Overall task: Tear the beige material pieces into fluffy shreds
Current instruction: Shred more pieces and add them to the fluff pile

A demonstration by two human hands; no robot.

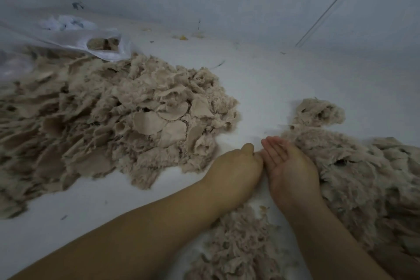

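Left hand [236, 166]: fingers curled under, contents hidden, grip unclear.
Right hand [288, 166]: palm up, flat, empty, against fluffy shreds [363, 170].
Untorn beige pieces [102, 120]: heaped left.

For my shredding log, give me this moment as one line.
left hand: curled, empty | right hand: open, palm up, beside fluffy shreds | untorn pieces: left pile

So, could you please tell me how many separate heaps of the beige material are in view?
3: a big heap of flat pieces left, a fluffy heap right, and a small one between the forearms. Edges are cropped, so some may join.
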